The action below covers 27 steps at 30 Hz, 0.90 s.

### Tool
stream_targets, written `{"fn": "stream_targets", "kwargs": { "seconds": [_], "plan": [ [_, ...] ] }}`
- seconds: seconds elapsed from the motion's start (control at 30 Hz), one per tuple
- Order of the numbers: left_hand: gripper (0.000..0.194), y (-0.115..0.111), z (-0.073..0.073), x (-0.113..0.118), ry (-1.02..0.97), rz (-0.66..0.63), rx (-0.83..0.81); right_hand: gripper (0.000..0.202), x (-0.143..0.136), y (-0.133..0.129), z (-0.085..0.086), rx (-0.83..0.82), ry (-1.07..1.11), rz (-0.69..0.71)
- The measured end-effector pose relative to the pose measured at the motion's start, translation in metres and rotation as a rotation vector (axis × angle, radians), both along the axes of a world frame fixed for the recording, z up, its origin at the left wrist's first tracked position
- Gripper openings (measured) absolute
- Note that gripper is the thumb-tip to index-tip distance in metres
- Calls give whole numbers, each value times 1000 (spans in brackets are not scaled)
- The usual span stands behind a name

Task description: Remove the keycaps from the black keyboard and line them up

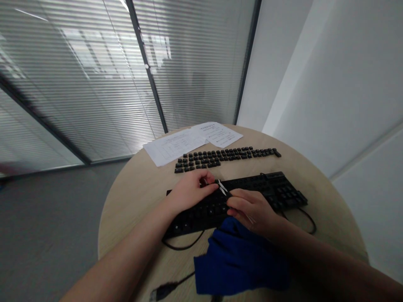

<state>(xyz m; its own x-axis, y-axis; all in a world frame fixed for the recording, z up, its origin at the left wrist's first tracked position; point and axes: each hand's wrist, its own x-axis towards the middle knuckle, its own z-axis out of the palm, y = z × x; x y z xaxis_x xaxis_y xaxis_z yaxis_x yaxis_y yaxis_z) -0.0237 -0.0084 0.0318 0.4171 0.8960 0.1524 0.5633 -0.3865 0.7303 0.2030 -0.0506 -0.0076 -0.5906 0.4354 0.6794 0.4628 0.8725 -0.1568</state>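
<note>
Over the black keyboard [201, 212], my left hand [192, 188] is closed, thumb and fingers pinching a small dark piece that looks like a keycap [217, 182]. My right hand [252, 209] is closed around the dark handle of a keycap puller [223, 188]. Two pale prongs of the puller reach to the tips of my left fingers, touching or very close to the small piece. Several keys are still seated in the keyboard's lower rows and right block. Both hands partly cover its middle.
Loose black keycaps [226, 155] lie in rows behind the keyboard. Printed papers [179, 144] rest at the far edge of the round wooden table [126, 209]. In front are a blue cloth [233, 264] and a cable with a USB plug [163, 290]. Blinds and a white wall stand beyond.
</note>
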Motion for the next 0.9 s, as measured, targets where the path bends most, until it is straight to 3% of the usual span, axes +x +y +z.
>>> {"fn": "stream_targets", "kwargs": {
  "seconds": [0.17,0.37,0.5,0.63,0.77,0.9],
  "plan": [
    [13,1,-2,4,-89,43,-37,21,-5,-2,-1,38,-94,-65],
    [17,9,-10,1,-224,113,-68,15,-6,1,2,-105,71,-95],
    [16,14,-11,-7,-337,135,-147,14,10,11,4,-161,114,-283],
    [19,12,-7,-7,-321,62,-177,16,23,15,10,-101,79,-392],
    [18,7,-6,0,-274,-33,-165,16,23,15,12,-23,58,-390],
    [18,3,-5,5,-308,-113,-199,23,20,15,8,-83,63,-250]
  ]
}}
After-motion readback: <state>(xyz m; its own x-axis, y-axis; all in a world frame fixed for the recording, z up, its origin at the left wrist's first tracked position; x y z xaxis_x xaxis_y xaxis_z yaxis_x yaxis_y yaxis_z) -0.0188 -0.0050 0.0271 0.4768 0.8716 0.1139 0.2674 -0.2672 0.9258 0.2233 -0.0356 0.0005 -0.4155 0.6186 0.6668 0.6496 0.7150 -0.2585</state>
